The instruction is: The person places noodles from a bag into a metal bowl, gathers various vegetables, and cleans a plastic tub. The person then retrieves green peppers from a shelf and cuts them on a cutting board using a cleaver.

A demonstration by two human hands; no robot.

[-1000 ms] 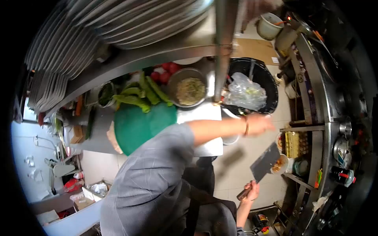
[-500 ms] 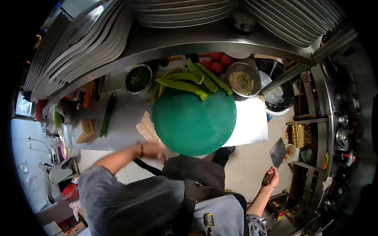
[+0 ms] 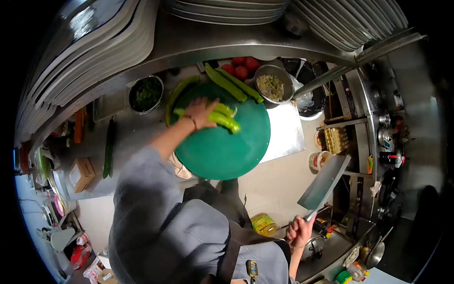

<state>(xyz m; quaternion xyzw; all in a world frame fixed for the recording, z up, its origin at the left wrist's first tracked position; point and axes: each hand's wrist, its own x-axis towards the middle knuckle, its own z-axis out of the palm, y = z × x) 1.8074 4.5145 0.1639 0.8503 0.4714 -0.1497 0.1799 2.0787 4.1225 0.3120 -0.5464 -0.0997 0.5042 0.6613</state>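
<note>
My left hand [image 3: 200,113] lies over long green peppers [image 3: 223,119] on the round green cutting board [image 3: 222,156], its fingers wrapped across them. My right hand [image 3: 300,231] grips the handle of a cleaver [image 3: 325,183], which is held up to the right of the board, away from it. Two more green peppers [image 3: 226,84] rest at the board's far edge, and another [image 3: 181,89] curves along its far left side. A beige cloth [image 3: 181,166] sits by the board's near left edge.
Beyond the board are red tomatoes [image 3: 241,72] and a metal bowl of chopped food [image 3: 271,85]. A bowl of greens [image 3: 145,94], a cucumber [image 3: 109,147] and a small box [image 3: 81,174] stand left. A shelf with plates [image 3: 227,10] overhangs the counter.
My left hand has moved from the near side of the board up onto the peppers, and some peppers have shifted onto the board. The cleaver in my right hand is raised and turned.
</note>
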